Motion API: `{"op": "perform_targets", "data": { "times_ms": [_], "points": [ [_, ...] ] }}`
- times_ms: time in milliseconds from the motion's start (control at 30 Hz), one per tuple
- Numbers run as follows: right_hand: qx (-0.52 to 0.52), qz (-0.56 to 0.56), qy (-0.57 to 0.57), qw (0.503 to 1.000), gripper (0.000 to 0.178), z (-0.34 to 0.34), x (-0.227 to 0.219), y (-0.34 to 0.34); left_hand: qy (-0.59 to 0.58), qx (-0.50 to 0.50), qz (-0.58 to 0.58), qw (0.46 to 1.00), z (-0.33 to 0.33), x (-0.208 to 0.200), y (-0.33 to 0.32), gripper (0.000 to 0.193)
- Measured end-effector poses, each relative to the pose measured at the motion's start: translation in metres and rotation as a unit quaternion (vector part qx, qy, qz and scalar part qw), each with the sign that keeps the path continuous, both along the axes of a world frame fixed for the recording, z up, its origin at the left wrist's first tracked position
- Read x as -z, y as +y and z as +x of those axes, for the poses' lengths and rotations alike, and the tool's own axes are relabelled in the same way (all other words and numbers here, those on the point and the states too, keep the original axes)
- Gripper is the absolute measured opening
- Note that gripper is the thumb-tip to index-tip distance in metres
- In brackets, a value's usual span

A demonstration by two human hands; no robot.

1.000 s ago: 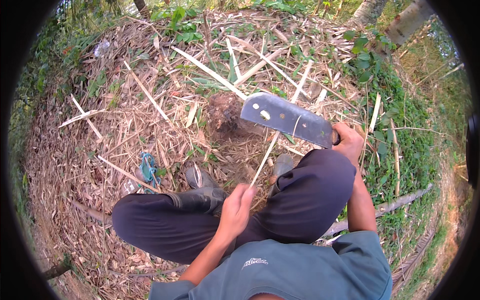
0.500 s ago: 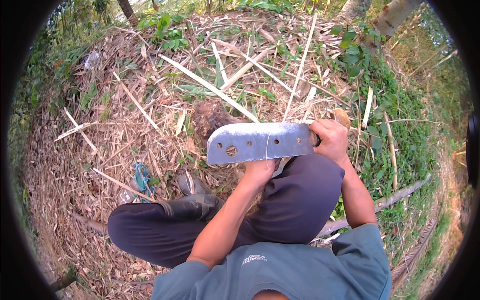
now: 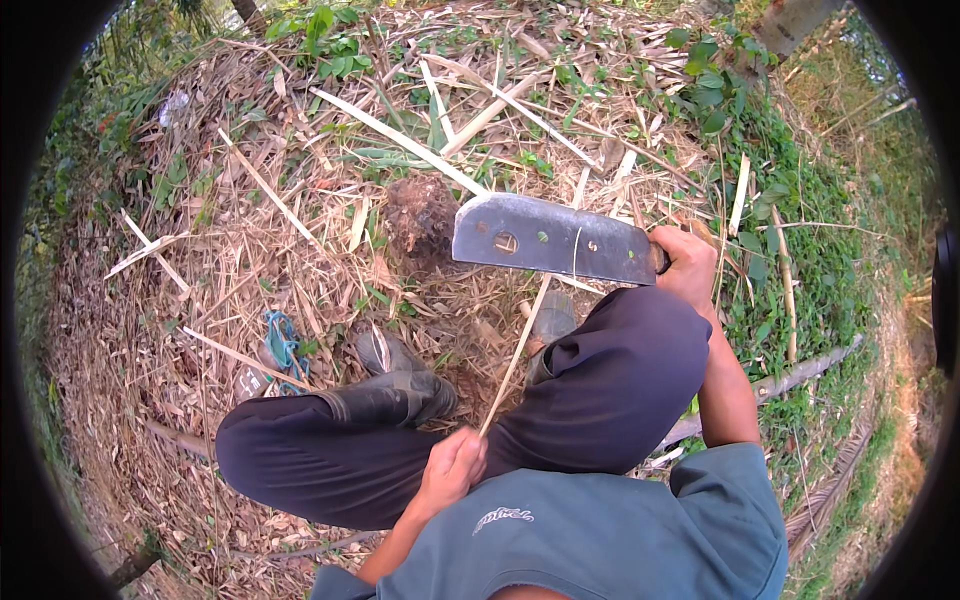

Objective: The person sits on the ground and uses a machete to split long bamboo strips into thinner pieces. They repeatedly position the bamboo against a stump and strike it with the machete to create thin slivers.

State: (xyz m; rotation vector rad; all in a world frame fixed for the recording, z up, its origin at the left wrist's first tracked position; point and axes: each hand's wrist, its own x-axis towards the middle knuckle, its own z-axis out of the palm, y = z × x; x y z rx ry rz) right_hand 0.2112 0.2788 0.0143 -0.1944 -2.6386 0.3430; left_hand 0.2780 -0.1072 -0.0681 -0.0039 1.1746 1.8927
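Note:
My right hand point(image 3: 688, 264) is wrapped round the handle of a broad grey cleaver point(image 3: 625, 248), held level above my raised knee. Its wide blade, pierced by several holes, points left, and a thin pale fibre crosses it. My left hand point(image 3: 452, 468) is closed on the near end of a narrow bamboo strip point(image 3: 514, 362), close to my waist. From there the strip slants up and away, passes beneath the blade and shows again beyond it. Where strip and blade meet is hidden.
Dry leaves and several pale split strips point(image 3: 400, 140) litter the ground ahead. A brown stump point(image 3: 420, 222) stands left of the blade. A blue-green cord point(image 3: 284, 345) lies near my boot point(image 3: 395, 385). Green plants and a long branch point(image 3: 810, 380) are at the right.
My left hand has moved from under the blade back toward my waist, drawing the strip with it. The cleaver has shifted slightly right, its tip higher and its handle end about level.

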Motion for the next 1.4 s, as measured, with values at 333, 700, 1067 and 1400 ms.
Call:
{"op": "perform_targets", "data": {
  "times_ms": [333,700,1067,1400],
  "points": [
    [0.059,-0.057,0.041,0.996,0.028,0.003,0.005,-0.014,0.05,-0.075,-0.166,0.982,0.018,-0.01,-0.048,0.031],
    [-0.067,0.063,0.027,0.995,0.02,-0.016,-0.008,-0.006,0.056,-0.035,0.08,0.995,-0.135,-0.03,0.179,0.031],
    [-0.074,0.08,0.013,0.994,0.019,-0.015,-0.008,-0.002,0.003,0.004,0.075,0.997,-0.11,-0.03,0.136,0.034],
    [0.086,-0.067,-0.015,0.994,0.029,0.002,0.003,-0.009,0.132,-0.008,-0.13,0.983,-0.004,-0.001,0.006,0.033]
  ]
}}
